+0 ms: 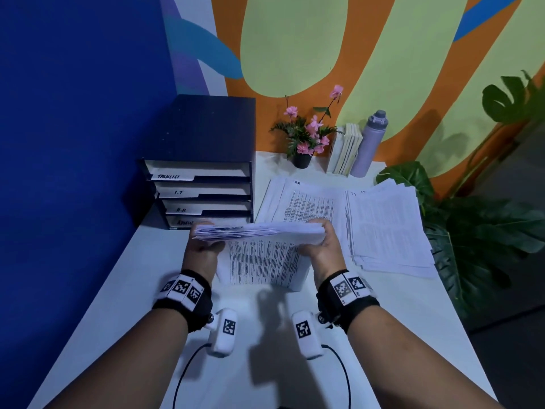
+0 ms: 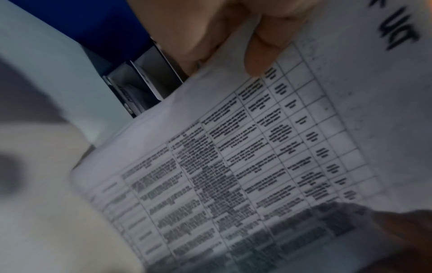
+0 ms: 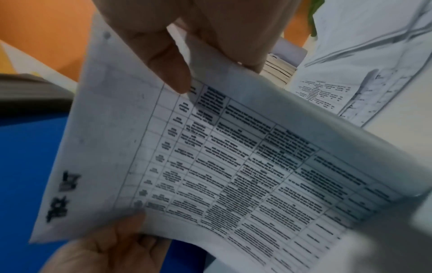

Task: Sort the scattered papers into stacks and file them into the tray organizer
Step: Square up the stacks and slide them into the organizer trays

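a stack of papers [image 1: 259, 231] is gripped at its ends by the left hand [image 1: 203, 246] and right hand [image 1: 324, 246], raised before the tray organizer [image 1: 203, 172]; loose sheets could be spilled if tilted.

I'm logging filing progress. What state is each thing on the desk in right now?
Held paper stack: lifted, gripped at both ends.
Left hand: holds the stack's left end.
Right hand: holds the right end.
Tray organizer: four labelled trays.
H.R. stack: flat on the desk.
I.T stack: fanned, flat.
Water bottle: upright, capped.
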A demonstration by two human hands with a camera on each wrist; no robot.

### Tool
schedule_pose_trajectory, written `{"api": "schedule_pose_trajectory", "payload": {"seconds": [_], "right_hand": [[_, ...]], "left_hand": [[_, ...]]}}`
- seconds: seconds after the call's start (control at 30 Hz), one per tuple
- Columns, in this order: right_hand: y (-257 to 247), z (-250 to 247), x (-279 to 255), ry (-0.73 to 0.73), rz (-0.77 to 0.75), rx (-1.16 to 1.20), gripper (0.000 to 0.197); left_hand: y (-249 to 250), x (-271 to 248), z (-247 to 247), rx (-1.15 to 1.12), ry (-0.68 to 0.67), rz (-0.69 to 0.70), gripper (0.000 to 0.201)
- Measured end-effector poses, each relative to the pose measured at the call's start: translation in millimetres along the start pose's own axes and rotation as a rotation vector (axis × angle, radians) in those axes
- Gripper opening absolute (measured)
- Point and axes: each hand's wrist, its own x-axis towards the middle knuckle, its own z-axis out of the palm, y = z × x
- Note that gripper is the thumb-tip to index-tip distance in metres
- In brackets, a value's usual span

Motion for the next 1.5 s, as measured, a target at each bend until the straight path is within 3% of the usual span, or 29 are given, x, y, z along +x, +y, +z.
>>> {"api": "schedule_pose_trajectory", "payload": {"seconds": [0.1, 0.27, 0.43, 0.5, 0.53, 0.57, 0.73, 0.9, 0.97, 1.03, 1.17, 1.37, 1.5], "right_hand": [[-4.0, 2.5, 0.4, 0.034, 0.001, 0.006, 0.047], [-7.6, 4.1, -4.6, 0.041, -0.068, 0.014, 0.046], [-16.3, 2.7, -6.1, 0.009, -0.369, -0.118, 0.069], [-16.6, 3.1, -5.2, 0.025, -0.467, -0.265, 0.063], [-15.5, 3.2, -4.5, 0.033, -0.487, -0.314, 0.06], [-14.8, 3.6, -4.6, 0.037, -0.478, -0.323, 0.058], [-10.7, 3.8, -4.0, 0.013, -0.245, -0.044, 0.061], [1.0, 3.8, 7.1, 0.089, 0.078, 0.054, 0.04], [-0.2, 7.2, 11.1, 0.084, 0.075, 0.055, 0.04], [-2.1, 14.7, 12.9, -0.023, 0.024, 0.018, 0.038], [-0.2, 46.4, 7.2, -0.224, 0.046, -0.13, 0.01], [10.1, 107.4, 31.3, -0.199, 0.171, -0.242, 0.015], [5.3, 131.9, 54.0, -0.202, 0.247, -0.262, 0.024]], "left_hand": [[3.8, -4.6, 7.4, -0.119, -0.008, -0.009, 0.032], [3.9, -9.4, 8.3, -0.153, -0.052, 0.029, 0.064], [10.2, -3.4, 9.7, -0.1, -0.066, 0.111, 0.059], [7.5, 1.5, 10.3, -0.057, -0.067, 0.08, 0.054], [8.5, 1.5, 11.2, -0.035, -0.074, 0.076, 0.042], [7.9, 1.8, 11.6, -0.01, -0.074, 0.078, 0.029], [-6.1, -1.6, 11.7, 0.094, -0.14, 0.029, 0.037], [-9.9, 2.6, 9.1, 0.1, -0.067, -0.03, 0.029], [-3.8, 7.0, 2.4, 0.071, -0.041, -0.032, 0.025], [-1.0, 15.6, -10.3, 0.057, -0.001, -0.039, 0.029], [-2.8, 39.4, -48.0, 0.088, 0.125, -0.109, 0.034], [-18.6, 47.8, -95.9, 0.121, 0.111, -0.33, 0.029], [-27.0, 35.3, -117.8, 0.11, 0.029, -0.42, 0.024]]}}
